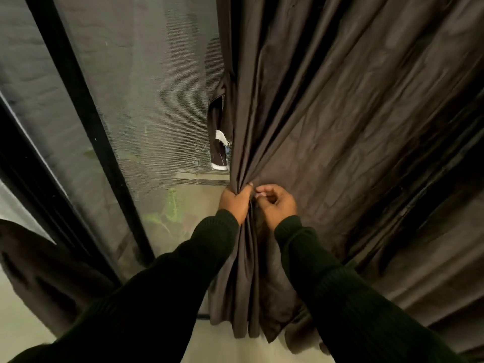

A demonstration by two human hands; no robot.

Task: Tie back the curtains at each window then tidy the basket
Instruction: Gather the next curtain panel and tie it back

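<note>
Your left hand [235, 200] is clamped round the gathered leading edge of the brown curtain [340, 127], and your right hand [275, 203], just beside it, has its fingers curled, pinching at the next fold. Keep the left fist tight as an anchor and feed pleats into it with the right, folding evenly so the bundle stays narrow. The tie-back strap [219, 121] hangs just above, against the mesh window screen [146, 100]; judge it within reach once the gather is full. No basket is in view.
</note>
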